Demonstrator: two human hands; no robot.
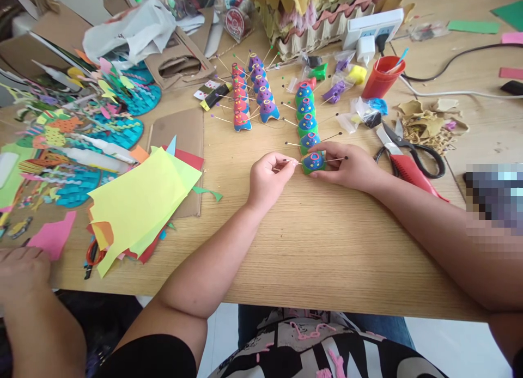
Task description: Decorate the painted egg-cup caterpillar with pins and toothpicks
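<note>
A blue-and-green egg-carton caterpillar lies lengthwise on the table, with thin dark-tipped sticks jutting from its sides. My right hand grips its nearest segment between thumb and fingers. At that segment's left side, my left hand pinches a thin stick, whose inner end meets or nearly meets the segment; I cannot tell which. Beyond and to the left stand a red-and-blue caterpillar and a purple-and-blue caterpillar, both bristling with similar sticks.
Coloured paper lies left on cardboard, beside paper crafts. Right are scissors, a red cup, carton scraps and a power strip. Egg trays stand behind. Another person's hand rests lower left.
</note>
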